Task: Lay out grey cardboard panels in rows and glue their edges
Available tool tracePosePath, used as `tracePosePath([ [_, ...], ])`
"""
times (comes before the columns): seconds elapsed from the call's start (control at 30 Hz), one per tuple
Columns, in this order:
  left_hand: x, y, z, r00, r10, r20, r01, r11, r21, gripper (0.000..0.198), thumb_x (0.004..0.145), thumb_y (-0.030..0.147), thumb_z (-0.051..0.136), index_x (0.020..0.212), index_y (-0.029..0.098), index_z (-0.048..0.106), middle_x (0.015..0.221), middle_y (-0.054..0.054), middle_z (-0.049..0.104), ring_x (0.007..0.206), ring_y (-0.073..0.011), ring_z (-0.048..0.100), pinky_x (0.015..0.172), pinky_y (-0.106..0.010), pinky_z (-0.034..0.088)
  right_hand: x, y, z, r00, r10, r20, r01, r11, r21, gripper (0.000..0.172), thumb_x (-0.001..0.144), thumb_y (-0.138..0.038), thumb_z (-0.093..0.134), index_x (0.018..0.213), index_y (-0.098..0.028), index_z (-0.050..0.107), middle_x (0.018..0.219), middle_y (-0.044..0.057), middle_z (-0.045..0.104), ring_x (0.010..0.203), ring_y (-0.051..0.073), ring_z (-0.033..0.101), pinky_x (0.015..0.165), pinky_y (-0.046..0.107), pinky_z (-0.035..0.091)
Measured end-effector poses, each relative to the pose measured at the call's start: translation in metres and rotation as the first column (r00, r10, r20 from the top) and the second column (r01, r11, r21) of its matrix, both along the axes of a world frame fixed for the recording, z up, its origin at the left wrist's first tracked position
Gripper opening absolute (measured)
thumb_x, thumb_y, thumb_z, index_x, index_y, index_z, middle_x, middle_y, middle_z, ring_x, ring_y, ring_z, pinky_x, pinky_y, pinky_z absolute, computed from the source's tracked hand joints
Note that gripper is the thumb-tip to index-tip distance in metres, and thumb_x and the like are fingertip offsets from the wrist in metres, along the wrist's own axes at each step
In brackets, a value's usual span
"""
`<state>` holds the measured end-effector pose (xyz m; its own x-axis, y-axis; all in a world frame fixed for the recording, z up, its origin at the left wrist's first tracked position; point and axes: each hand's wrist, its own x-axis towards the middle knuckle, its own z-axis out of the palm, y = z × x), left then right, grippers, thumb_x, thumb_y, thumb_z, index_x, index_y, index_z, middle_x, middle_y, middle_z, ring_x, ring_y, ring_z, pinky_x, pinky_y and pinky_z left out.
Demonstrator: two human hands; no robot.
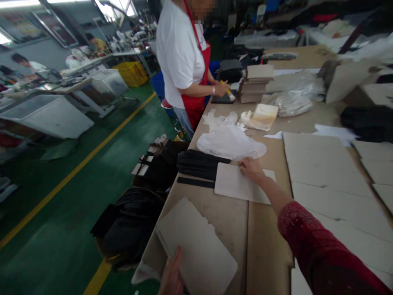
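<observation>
My left hand (pixel 172 272) grips the lower left edge of several light grey cardboard sheets (pixel 199 250), its thumb on top. They are tilted over the near left corner of the table. Farther up, my right hand (pixel 252 169) rests at the upper edge of another light board (pixel 231 182) lying flat. Its fingers are curled down there, and what they pinch, if anything, is hidden. Left of that board lie a stack of black strips (pixel 198 164) and a single black strip (pixel 195 182). A crumpled white plastic sheet (pixel 231 141) sits just beyond my right fingers.
Across the table a person in a red apron (pixel 196 106) holds a yellow-handled brush (pixel 229 91) beside a stack of boards (pixel 256 84). Boards lie in rows (pixel 325 172) on the right. Boxes of black pieces (pixel 132 221) stand on the floor at left.
</observation>
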<state>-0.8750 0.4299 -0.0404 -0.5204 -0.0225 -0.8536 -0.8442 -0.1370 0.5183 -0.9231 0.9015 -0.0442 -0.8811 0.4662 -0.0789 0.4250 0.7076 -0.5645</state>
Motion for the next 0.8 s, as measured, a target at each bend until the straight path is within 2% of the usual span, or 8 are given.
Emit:
tracePosePath([
  [0.1,0.007,-0.003,-0.007,0.997,0.066,-0.035,-0.062,0.993,0.104,0.055,0.083,0.026,0.079,0.132,0.018,0.056,0.114,-0.012,0.079,0.111,-0.0301,0.074,0.105,-0.046,0.057,0.019,-0.045,0.003,0.997,-0.008,-0.073,0.005,0.999,-0.045,0.033,0.094,-0.023,0.052,0.121,-0.007,0.064,0.132,0.024,0.059,0.129,0.034,0.050,0.110,0.047,0.038],
  [0.2,0.009,-0.006,-0.013,0.990,0.112,-0.084,-0.093,0.976,0.196,0.048,0.082,0.027,0.082,0.122,0.018,0.058,0.106,-0.009,0.080,0.100,-0.0276,0.077,0.104,-0.046,0.058,0.051,-0.120,0.000,0.992,0.116,-0.058,-0.125,0.972,-0.198,0.030,0.096,-0.034,0.051,0.108,-0.015,0.069,0.103,0.014,0.071,0.095,0.026,0.066,0.088,0.039,0.052],
  [0.27,0.010,-0.007,-0.015,0.987,0.129,-0.095,-0.102,0.964,0.244,0.047,0.079,0.027,0.084,0.118,0.016,0.059,0.102,-0.009,0.080,0.095,-0.0272,0.077,0.103,-0.047,0.058,0.076,-0.175,-0.004,0.973,0.221,-0.065,-0.230,0.929,-0.290,0.029,0.096,-0.038,0.053,0.110,-0.019,0.070,0.100,0.008,0.074,0.088,0.021,0.068,0.081,0.033,0.055],
  [0.4,0.011,-0.007,-0.017,0.984,0.143,-0.102,-0.109,0.952,0.284,0.054,0.073,0.027,0.089,0.118,0.014,0.061,0.104,-0.011,0.079,0.096,-0.0289,0.077,0.102,-0.048,0.058,0.108,-0.254,-0.018,0.972,0.207,-0.113,-0.234,0.900,-0.367,0.038,0.097,-0.038,0.051,0.124,-0.015,0.066,0.120,0.013,0.070,0.110,0.025,0.066,0.099,0.040,0.053],
  [0.5,0.012,-0.008,-0.019,0.984,0.138,-0.116,-0.100,0.953,0.284,0.054,0.073,0.028,0.089,0.118,0.013,0.063,0.106,-0.013,0.079,0.100,-0.0307,0.076,0.101,-0.047,0.058,0.115,-0.276,-0.024,0.985,0.048,-0.167,-0.100,0.943,-0.317,0.035,0.097,-0.035,0.050,0.121,-0.016,0.066,0.128,0.017,0.065,0.118,0.029,0.061,0.105,0.046,0.049],
  [0.6,0.012,-0.009,-0.023,0.984,0.139,-0.109,-0.104,0.955,0.276,0.049,0.077,0.030,0.085,0.119,0.012,0.065,0.103,-0.014,0.080,0.094,-0.0300,0.078,0.098,-0.047,0.060,0.119,-0.282,-0.018,0.968,0.000,-0.250,-0.076,0.954,-0.291,0.022,0.096,-0.034,0.050,0.095,-0.020,0.068,0.119,0.014,0.066,0.113,0.029,0.061,0.103,0.045,0.048],
  [0.7,0.011,-0.010,-0.024,0.990,0.126,-0.057,-0.108,0.962,0.250,0.050,0.086,0.040,0.077,0.124,0.011,0.064,0.107,-0.018,0.079,0.095,-0.0324,0.078,0.096,-0.050,0.062,0.124,-0.281,-0.001,0.967,0.053,-0.251,-0.159,0.890,-0.427,0.025,0.099,-0.035,0.047,0.086,-0.022,0.064,0.094,0.006,0.069,0.090,0.021,0.064,0.085,0.034,0.051],
  [0.8,0.008,-0.013,-0.022,0.992,0.122,-0.042,-0.111,0.972,0.209,0.050,0.093,0.044,0.068,0.132,0.013,0.061,0.118,-0.018,0.077,0.104,-0.0320,0.076,0.097,-0.048,0.062,0.123,-0.257,0.017,0.988,0.029,-0.151,-0.106,0.844,-0.526,0.030,0.100,-0.045,0.045,0.088,-0.022,0.063,0.073,0.000,0.064,0.068,0.017,0.059,0.066,0.028,0.046],
])
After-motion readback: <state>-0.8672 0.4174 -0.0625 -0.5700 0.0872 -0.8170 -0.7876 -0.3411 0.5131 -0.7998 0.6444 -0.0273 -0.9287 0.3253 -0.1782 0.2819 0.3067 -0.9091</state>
